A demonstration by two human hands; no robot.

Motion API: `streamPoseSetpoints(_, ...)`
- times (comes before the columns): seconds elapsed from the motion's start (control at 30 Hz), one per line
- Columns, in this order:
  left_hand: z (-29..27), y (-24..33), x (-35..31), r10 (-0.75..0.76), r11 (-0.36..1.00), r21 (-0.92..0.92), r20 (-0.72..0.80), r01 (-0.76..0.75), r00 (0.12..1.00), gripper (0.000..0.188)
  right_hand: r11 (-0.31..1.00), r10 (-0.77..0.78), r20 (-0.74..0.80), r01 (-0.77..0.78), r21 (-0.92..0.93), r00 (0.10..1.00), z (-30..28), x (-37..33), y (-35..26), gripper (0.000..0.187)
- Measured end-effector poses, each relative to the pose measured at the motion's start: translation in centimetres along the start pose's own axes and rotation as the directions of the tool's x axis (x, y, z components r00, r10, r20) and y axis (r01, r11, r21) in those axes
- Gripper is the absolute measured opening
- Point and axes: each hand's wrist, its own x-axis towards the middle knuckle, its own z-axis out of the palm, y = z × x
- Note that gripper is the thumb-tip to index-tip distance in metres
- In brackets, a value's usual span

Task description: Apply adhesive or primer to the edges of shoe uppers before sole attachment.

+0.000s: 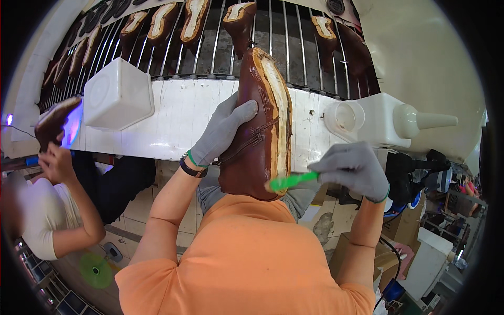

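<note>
My left hand (223, 131), in a grey glove, grips a dark brown boot upper (247, 152) by its side, the thumb lying across the leather. The boot stands on end in front of my chest, its pale, tan-edged underside turned to the right. A strap with a buckle crosses its side. In my gloved right hand (354, 170) is a green brush (294, 181), held by its handle between closed fingers. The brush head meets the underside's edge at the boot's lower end; the bristles are mostly hidden.
Beyond the white ledge (184, 115), several similar boots (194, 21) lie on a conveyor of metal rods (286, 42). A white square container (118, 94) stands left; a clear cup (344, 116) and a white spouted bottle (388, 121) are right. At far left a co-worker's hand (55, 163) holds a brown boot (52, 123).
</note>
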Motion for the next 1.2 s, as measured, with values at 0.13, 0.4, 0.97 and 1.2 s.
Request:
streamPoseSetpoints(0.13, 0.1, -0.3, 0.3, -0.008, 1.000, 0.022, 0.019, 0.008, 1.000, 0.060, 0.997, 0.068, -0.222, -0.073, -0.016, 0.973, -0.2, 1.8, 0.9, 0.021)
streamPoseSetpoints(0.4, -0.2, -0.8, 0.6, -0.111, 0.994, -0.015, 0.003, 0.111, 0.994, 0.058, 0.993, 0.054, 0.050, -0.059, 0.098, 0.997, -0.7, 0.7, 0.6, 0.024)
streamPoseSetpoints(0.97, 1.6, -3.3, 0.4, -0.446, 0.818, -0.206, 0.364, 0.538, 0.818, 0.050, 0.974, -0.077, 0.192, 0.033, 0.224, 0.978, -1.9, 3.0, 0.8, 0.025)
streamPoseSetpoints(1.2, 5.0, -2.7, -2.8, -0.056, 0.998, 0.037, 0.424, 0.045, 0.904, 0.047, 0.971, -0.130, 0.182, 0.088, 0.223, 0.975, -2.2, 4.5, 0.7, 0.026)
